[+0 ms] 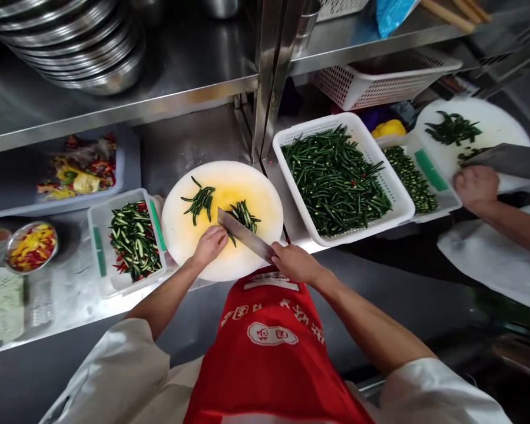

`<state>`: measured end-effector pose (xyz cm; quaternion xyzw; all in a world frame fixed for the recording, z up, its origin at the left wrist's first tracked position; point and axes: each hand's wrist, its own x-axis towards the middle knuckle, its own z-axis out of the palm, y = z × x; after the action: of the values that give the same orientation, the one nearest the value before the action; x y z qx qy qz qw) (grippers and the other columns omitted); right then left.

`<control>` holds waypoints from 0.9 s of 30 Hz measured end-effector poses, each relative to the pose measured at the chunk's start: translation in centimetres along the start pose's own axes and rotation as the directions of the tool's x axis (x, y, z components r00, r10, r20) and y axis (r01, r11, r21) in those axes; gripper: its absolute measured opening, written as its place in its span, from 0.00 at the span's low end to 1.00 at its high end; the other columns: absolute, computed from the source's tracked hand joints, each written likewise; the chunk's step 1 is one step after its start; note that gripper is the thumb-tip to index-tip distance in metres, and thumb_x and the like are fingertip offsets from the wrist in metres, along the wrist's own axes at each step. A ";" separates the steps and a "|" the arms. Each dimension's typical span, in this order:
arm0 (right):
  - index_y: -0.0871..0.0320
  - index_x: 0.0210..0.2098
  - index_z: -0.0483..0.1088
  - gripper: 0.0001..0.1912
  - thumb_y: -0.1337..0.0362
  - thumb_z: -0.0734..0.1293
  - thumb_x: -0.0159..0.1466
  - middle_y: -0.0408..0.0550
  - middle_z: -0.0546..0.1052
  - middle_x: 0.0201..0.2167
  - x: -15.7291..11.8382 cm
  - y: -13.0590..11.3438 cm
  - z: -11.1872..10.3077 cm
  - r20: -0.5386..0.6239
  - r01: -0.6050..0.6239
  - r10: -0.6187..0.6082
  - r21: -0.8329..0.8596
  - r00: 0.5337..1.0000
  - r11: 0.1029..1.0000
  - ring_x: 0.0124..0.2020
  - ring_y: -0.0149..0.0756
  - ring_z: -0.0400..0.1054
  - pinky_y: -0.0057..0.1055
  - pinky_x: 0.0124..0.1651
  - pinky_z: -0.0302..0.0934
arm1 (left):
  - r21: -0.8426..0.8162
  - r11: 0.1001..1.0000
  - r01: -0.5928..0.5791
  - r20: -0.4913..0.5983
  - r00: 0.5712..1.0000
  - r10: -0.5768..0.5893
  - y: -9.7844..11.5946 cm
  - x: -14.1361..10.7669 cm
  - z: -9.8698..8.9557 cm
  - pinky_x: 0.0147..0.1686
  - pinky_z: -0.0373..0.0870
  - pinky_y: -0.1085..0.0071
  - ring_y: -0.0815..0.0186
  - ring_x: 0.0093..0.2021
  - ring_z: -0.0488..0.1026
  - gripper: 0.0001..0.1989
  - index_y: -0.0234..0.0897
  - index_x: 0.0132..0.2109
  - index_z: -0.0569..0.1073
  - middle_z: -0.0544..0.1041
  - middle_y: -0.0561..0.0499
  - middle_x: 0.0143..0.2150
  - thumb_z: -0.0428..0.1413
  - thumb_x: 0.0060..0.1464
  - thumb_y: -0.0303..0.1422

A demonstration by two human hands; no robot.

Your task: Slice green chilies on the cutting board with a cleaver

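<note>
On the round white cutting board (185, 235) lie two small piles of green chilies, one at the left (199, 201) and one (245, 215) just behind the blade. My right hand (294, 262) is closed round the handle of a cleaver (245, 234), whose blade slants across the board. My left hand (211, 244) rests on the board beside the blade, fingers curled together at a green chili (232, 239). Left of the board, a clear container (110, 284) holds cut green and red chilies. To the right, a white basket (318, 233) is full of whole green chilies.
At the far right, another person's hand (477, 185) is beside a cleaver (512, 160) on a second board (507, 126). A steel shelf (194, 97) runs above the counter, with stacked bowls (110, 76). A bowl of cut peppers (32, 247) stands left.
</note>
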<state>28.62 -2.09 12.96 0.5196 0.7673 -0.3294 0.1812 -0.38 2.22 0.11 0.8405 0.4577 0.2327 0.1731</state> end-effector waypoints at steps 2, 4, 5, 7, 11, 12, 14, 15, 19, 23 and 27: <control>0.61 0.52 0.62 0.15 0.61 0.54 0.71 0.59 0.78 0.41 -0.5 0.1 -0.2 0.004 -0.010 0.010 0.004 1.000 1.000 0.42 0.48 0.73 0.34 0.40 0.58 | 0.000 1.000 -0.013 0.003 1.000 0.013 -0.1 0.1 -0.1 0.48 0.73 0.65 0.63 0.44 0.73 0.10 0.38 0.37 0.73 0.77 0.47 0.41 0.49 0.63 0.33; 0.61 0.52 0.62 0.15 0.61 0.54 0.71 0.59 0.78 0.40 -1.0 0.2 -0.3 0.019 -0.022 0.022 0.003 1.000 1.000 0.43 0.49 0.73 0.34 0.40 0.58 | 0.003 1.000 -0.018 0.004 1.000 0.018 -0.2 0.2 -0.1 0.48 0.73 0.66 0.64 0.44 0.73 0.10 0.38 0.37 0.73 0.77 0.46 0.41 0.49 0.63 0.32; 0.61 0.52 0.62 0.15 0.61 0.55 0.71 0.60 0.77 0.40 -1.1 0.2 -0.4 0.026 -0.027 0.027 0.001 0.999 1.000 0.43 0.49 0.73 0.34 0.40 0.58 | 0.003 1.000 -0.016 0.008 1.000 0.016 -0.2 0.3 -0.2 0.48 0.73 0.66 0.64 0.45 0.73 0.10 0.38 0.37 0.73 0.77 0.46 0.41 0.49 0.63 0.32; 0.61 0.52 0.62 0.15 0.60 0.55 0.71 0.60 0.77 0.40 -0.8 -0.1 -0.2 0.036 -0.028 0.029 -0.006 0.999 1.000 0.42 0.49 0.73 0.34 0.39 0.59 | 0.001 1.000 0.000 0.021 1.000 0.000 -0.2 0.3 -0.1 0.47 0.73 0.65 0.63 0.44 0.73 0.09 0.38 0.37 0.73 0.77 0.46 0.41 0.49 0.63 0.32; 0.62 0.50 0.62 0.13 0.62 0.55 0.71 0.60 0.78 0.40 1.4 -1.5 1.0 0.014 -0.040 0.040 0.005 0.999 0.999 0.41 0.49 0.74 0.34 0.38 0.58 | -0.007 1.000 0.012 0.037 0.999 -0.011 0.2 0.3 -0.1 0.46 0.73 0.65 0.64 0.42 0.73 0.09 0.38 0.36 0.73 0.77 0.46 0.39 0.49 0.62 0.32; 0.62 0.50 0.62 0.13 0.62 0.54 0.71 0.60 0.78 0.40 2.1 -1.7 1.3 0.004 -0.041 0.041 0.021 0.999 0.999 0.41 0.49 0.74 0.34 0.38 0.58 | -0.012 1.000 -0.004 0.040 0.999 0.005 0.3 0.3 -0.2 0.45 0.73 0.66 0.64 0.41 0.73 0.09 0.38 0.35 0.73 0.77 0.46 0.39 0.49 0.62 0.31; 0.61 0.50 0.61 0.13 0.62 0.54 0.71 0.59 0.78 0.41 2.9 -1.9 1.7 -0.017 -0.035 0.036 0.058 0.999 0.998 0.42 0.48 0.74 0.33 0.39 0.57 | -0.040 0.998 -0.040 0.053 0.998 0.042 0.6 0.7 -0.6 0.44 0.73 0.67 0.64 0.41 0.73 0.10 0.37 0.35 0.72 0.77 0.47 0.39 0.48 0.62 0.31; 0.61 0.50 0.61 0.13 0.62 0.54 0.71 0.59 0.79 0.41 3.0 -1.8 1.8 -0.029 -0.029 0.032 0.076 0.999 0.997 0.43 0.47 0.74 0.33 0.39 0.57 | -0.056 0.998 -0.040 0.049 0.998 0.043 0.7 1.0 -1.0 0.44 0.72 0.68 0.65 0.41 0.73 0.10 0.37 0.35 0.72 0.77 0.47 0.39 0.48 0.61 0.31; 0.60 0.48 0.62 0.13 0.60 0.53 0.72 0.57 0.79 0.38 0.7 -0.6 2.1 -0.101 -0.059 0.070 0.114 0.992 0.992 0.40 0.44 0.74 0.31 0.37 0.55 | -0.010 0.967 0.255 -0.109 0.961 -0.255 0.0 3.7 -3.4 0.43 0.72 0.68 0.64 0.40 0.74 0.08 0.36 0.36 0.72 0.76 0.46 0.38 0.49 0.59 0.32; 0.59 0.47 0.65 0.13 0.60 0.54 0.71 0.57 0.79 0.39 -2.4 -0.5 3.0 -0.079 -0.030 0.040 0.131 0.996 0.991 0.41 0.43 0.74 0.31 0.37 0.56 | 0.222 0.817 0.532 0.002 0.838 -0.546 -1.8 6.5 -5.0 0.41 0.70 0.62 0.56 0.38 0.75 0.10 0.36 0.36 0.73 0.77 0.43 0.37 0.49 0.58 0.36; 0.59 0.49 0.67 0.15 0.57 0.58 0.69 0.57 0.79 0.41 -3.0 -1.0 3.8 -0.016 0.013 -0.011 0.139 1.000 0.990 0.41 0.45 0.74 0.33 0.38 0.58 | 0.361 0.794 0.489 0.121 0.820 -0.560 -3.2 8.0 -4.5 0.39 0.69 0.60 0.51 0.40 0.75 0.13 0.36 0.40 0.73 0.77 0.38 0.41 0.49 0.57 0.38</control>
<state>28.65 -7.00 12.36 0.5288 0.7469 -0.3793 0.1364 -1.23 10.97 4.08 0.7162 0.6826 0.0043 0.1453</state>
